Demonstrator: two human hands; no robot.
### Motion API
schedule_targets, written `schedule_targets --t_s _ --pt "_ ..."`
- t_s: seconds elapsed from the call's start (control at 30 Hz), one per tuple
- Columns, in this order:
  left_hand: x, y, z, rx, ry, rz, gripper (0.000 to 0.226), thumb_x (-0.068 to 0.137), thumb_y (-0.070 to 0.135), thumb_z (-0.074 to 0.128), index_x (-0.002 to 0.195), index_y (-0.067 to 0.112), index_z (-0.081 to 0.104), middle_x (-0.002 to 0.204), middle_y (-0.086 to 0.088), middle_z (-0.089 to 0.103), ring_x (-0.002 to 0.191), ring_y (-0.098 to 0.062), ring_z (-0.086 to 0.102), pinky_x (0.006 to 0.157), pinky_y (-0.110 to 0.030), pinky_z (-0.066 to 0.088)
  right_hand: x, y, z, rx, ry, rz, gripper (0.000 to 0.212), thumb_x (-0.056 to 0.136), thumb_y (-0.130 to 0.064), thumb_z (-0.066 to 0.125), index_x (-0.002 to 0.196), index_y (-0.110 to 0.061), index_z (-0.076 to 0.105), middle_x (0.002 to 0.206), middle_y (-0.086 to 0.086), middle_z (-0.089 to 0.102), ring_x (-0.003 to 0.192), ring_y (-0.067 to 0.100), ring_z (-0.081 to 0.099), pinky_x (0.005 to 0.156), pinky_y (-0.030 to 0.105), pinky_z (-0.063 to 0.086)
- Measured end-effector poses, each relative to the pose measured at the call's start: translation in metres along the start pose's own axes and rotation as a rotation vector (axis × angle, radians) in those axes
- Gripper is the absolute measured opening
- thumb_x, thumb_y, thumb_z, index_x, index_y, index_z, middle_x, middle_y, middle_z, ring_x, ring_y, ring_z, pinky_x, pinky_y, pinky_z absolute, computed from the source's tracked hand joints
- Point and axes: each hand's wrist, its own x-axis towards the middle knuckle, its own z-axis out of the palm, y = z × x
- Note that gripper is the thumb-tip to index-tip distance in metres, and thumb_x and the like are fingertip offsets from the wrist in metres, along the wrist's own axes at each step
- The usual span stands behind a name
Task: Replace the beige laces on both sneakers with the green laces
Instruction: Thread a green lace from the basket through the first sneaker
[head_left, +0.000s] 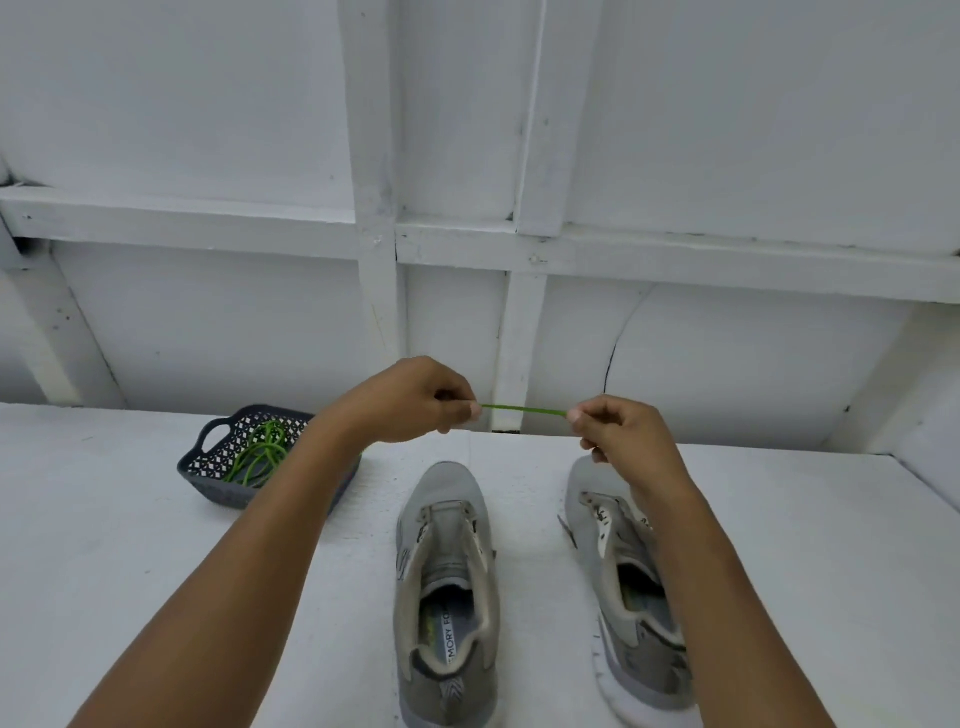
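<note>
Your left hand (415, 400) and right hand (623, 436) each pinch a green lace (522, 410), taut between them above the counter's (156, 545) far edge. The left sneaker (447, 483) and right sneaker (592, 488) stand mid-counter, seemingly unlaced. A second green lace (260, 457) lies in the basket (218, 431) far left.

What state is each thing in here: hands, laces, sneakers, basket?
left hand: pinches the held green lace.
right hand: pinches the same lace.
held green lace: stretched taut between both hands.
left sneaker: upright, unlaced.
right sneaker: upright, no lace seen, partly behind the forearm.
basket: upright, holds the loose green lace.
</note>
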Motion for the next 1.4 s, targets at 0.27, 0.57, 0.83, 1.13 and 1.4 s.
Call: schedule_targets --t_s 0.27,0.57,0.83,1.13,1.4 --pt "0.028 0.059 0.076 -0.051 -0.181 0.061 0.034 0.093 0.038 0.065 0.124 0.029 0.055 0.097 0.012 0.070 0.085 -0.007 0.068 0.084 -0.030 0.053 -0.010 0.011 -0.033 0.206 -0.150 0.071 0.014 0.084 -0.007 0.076 0.086 -0.002 0.063 0.077 0.012 0.074 0.064 0.017 0.065 0.063 0.027 0.055" --pt "0.054 0.071 0.116 -0.068 -0.012 -0.122 0.022 0.100 0.029 0.054 0.091 0.015 0.068 0.073 0.004 0.066 0.062 -0.006 0.053 0.056 -0.022 0.038 0.008 0.055 -0.062 -0.094 -0.058 0.174 0.023 0.093 -0.032 0.066 0.093 -0.008 0.064 0.079 0.004 0.072 0.059 0.012 0.060 0.056 0.026 0.047" --pt "0.057 0.084 0.159 0.061 -0.316 -0.320 0.043 0.092 0.043 0.059 0.105 0.003 0.065 0.098 -0.012 0.072 0.069 -0.022 0.055 0.054 -0.025 0.042 0.008 0.079 -0.068 -0.522 -0.370 0.284 0.020 0.082 -0.019 0.071 0.098 -0.010 0.064 0.098 0.013 0.067 0.079 0.023 0.064 0.072 0.036 0.058" --pt "0.051 0.117 0.181 0.081 -0.206 -0.314 0.024 0.089 0.023 0.055 0.077 0.003 0.061 0.077 -0.014 0.061 0.063 -0.024 0.054 0.051 -0.023 0.038 0.007 0.088 -0.098 -0.496 -0.276 0.203 0.011 0.075 -0.002 0.063 0.078 -0.002 0.074 0.079 0.018 0.072 0.065 0.031 0.072 0.065 0.043 0.063" --pt "0.045 0.157 0.217 -0.165 -0.192 -0.339 0.027 0.090 0.018 0.054 0.065 0.007 0.051 0.061 -0.004 0.045 0.049 -0.018 0.040 0.047 -0.023 0.034 -0.012 0.099 -0.153 -0.493 -0.323 0.252 0.009 0.077 -0.003 0.065 0.079 -0.001 0.073 0.078 0.016 0.070 0.066 0.027 0.069 0.058 0.032 0.059"
